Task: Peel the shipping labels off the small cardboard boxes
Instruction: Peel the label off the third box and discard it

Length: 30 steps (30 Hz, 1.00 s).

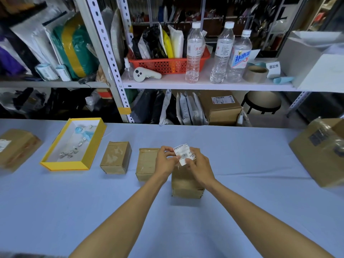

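Both hands' fingers (168, 148) pinch a peeled shipping label (184, 154).

Yellow box (65, 166) on the table (55, 211); red basket (163, 65) on the shelf (173, 81)

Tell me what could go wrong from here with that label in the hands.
1. The left hand and right hand both pinch the shipping label above the box; its adhesive may stick to them or fold on itself.
2. The yellow tray with scraps lies to the left beyond the neighbouring box; a reach across might nudge it.
3. Whether a corner remains attached is hidden; a pull might tear the label.
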{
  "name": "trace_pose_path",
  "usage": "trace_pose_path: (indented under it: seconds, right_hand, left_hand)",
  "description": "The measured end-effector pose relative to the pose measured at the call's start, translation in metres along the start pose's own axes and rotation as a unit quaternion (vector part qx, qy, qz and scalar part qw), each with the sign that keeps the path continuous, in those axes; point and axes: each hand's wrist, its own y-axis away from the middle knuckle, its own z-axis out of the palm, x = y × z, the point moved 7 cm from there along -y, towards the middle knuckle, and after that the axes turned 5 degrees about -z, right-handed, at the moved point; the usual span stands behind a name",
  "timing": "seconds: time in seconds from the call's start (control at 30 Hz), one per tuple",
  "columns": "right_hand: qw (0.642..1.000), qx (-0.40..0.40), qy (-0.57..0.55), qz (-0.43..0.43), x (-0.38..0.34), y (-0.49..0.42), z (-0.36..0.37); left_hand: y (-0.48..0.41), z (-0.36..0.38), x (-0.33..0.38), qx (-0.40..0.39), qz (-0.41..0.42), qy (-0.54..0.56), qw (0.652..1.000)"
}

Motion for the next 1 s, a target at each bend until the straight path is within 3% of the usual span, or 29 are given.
trace_pose_path:
  seconds: [0.1, 0.2, 0.4, 0.57, 0.73, 0.9, 1.0]
  right_hand:
    - [0.993, 0.059, -0.097, 0.044, 0.002, 0.004, -0.005]
    - [0.985, 0.095, -0.122, 0.07, 0.001, 0.005, -0.009]
    - [0.986, 0.101, -0.118, 0.061, 0.001, 0.006, -0.016]
    - [0.984, 0.105, -0.129, 0.06, 0.001, 0.004, -0.015]
    - [0.968, 0.145, -0.172, 0.114, 0.004, 0.01, -0.018]
    - [0.959, 0.198, -0.156, 0.13, 0.01, 0.014, -0.029]
    - [0.955, 0.159, -0.194, 0.158, 0.01, 0.008, -0.019]
  left_hand:
    - [0.006, 0.002, -0.001, 0.004, -0.006, 0.013, 1.0]
    - [0.009, 0.002, -0.002, 0.016, -0.003, 0.014, 1.0]
    - [0.011, 0.005, 0.0, -0.02, 0.002, 0.01, 1.0]
    - [0.01, 0.011, 0.004, -0.006, 0.009, -0.029, 1.0]
    - [0.012, 0.015, 0.009, -0.01, 0.048, -0.068, 0.997]
    - [0.019, 0.029, 0.011, -0.066, 0.064, -0.122, 0.988]
    - [0.021, 0.026, 0.017, -0.051, 0.083, -0.098, 0.99]
